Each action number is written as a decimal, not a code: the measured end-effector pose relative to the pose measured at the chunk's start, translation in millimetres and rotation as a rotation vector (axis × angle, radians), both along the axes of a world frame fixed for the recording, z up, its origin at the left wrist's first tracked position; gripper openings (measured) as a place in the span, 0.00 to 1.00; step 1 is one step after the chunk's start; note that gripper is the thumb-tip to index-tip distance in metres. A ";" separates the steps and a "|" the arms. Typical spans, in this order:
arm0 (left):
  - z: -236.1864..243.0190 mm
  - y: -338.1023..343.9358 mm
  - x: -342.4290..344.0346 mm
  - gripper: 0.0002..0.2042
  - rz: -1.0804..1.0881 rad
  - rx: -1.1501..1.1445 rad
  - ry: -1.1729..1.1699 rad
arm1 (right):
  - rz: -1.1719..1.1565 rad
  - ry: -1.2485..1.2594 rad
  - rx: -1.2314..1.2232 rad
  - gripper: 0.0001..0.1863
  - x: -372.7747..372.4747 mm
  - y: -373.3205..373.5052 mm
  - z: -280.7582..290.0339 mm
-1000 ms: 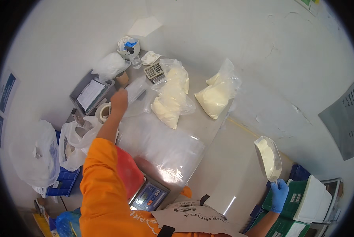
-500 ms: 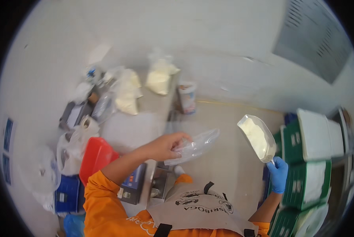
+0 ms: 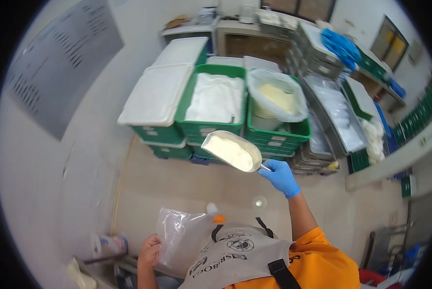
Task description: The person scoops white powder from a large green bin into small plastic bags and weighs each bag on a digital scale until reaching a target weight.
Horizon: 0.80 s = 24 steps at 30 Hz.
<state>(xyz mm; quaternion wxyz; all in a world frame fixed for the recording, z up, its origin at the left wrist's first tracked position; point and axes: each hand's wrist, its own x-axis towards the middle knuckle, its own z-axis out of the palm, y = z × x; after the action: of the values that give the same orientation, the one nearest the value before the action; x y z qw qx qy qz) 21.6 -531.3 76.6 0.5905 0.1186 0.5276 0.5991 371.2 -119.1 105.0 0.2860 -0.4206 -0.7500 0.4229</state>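
My right hand [image 3: 282, 178], in a blue glove, is closed around the handle of a clear scoop [image 3: 257, 156]. Pale yellow powder [image 3: 230, 152] fills much of the scoop, which is held out in front of the green crates. Lower down on the left, my bare left hand [image 3: 150, 248] pinches the edge of a clear plastic bag [image 3: 180, 233]. The bag hangs beside my apron and looks flat, with nothing visible in it.
Ahead stand stacked green crates [image 3: 210, 126], some with white lids [image 3: 153, 94]. One bears a lined tub [image 3: 300, 108] of yellow powder. Metal trays [image 3: 335, 113] are stacked at the right. A wall flanks the left; a bench corner [image 3: 98, 279] is at lower left.
The view has swung right, from the bench with scale and powder bags to the crates. Both hands keep their hold; the scoop is now before the crates, and the bag is lower in view.
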 end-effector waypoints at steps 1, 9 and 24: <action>3.7 27.3 2.2 0.04 0.013 -0.013 0.021 | -0.101 -0.005 -0.025 0.12 11.3 -2.6 -2.4; -14.7 234.8 -3.9 0.16 -0.104 0.010 0.006 | -0.618 0.038 -0.061 0.13 99.8 104.9 -45.3; -23.5 488.9 66.8 0.05 -0.429 -0.126 0.446 | -0.458 -1.074 -0.029 0.13 84.5 488.2 -145.7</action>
<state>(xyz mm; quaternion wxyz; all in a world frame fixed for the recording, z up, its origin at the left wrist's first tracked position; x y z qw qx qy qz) 88.4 -42.4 53.1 0.5792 0.3189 0.6433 0.3860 455.7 369.1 -40.7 -0.0563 -0.7314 -0.6739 0.0880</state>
